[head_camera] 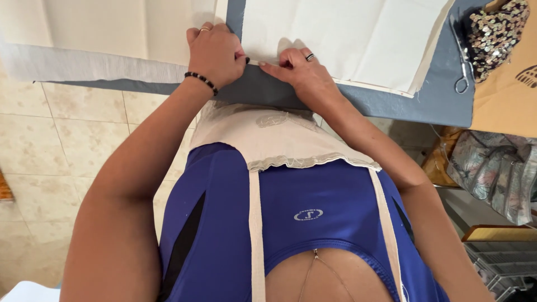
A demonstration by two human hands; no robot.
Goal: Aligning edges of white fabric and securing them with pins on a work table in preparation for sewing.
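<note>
A floor of beige tiles (72, 145) spread below the near edge of the grey-blue work table (442, 100), which served as the room's main surface. On that table lay a cream fabric panel (347, 39), reaching almost to the table's near edge, and a second pale cloth (95, 33) covered the table's left part and overhung it. Past the table's right end sat brown paper (503, 100) and, lower, a grey patterned bag (492, 168) and a wire rack (503, 263). A sequinned piece (495, 31) rested at the table's far right corner, with small scissors (463, 75) just beside it on the grey-blue top. At the table's near edge, the left hand (215, 53) was curled, fingers pinched on the cream panel's corner. The right hand (299, 70), ringed, pinched the same hem edge, touching the left hand's fingertips.
</note>
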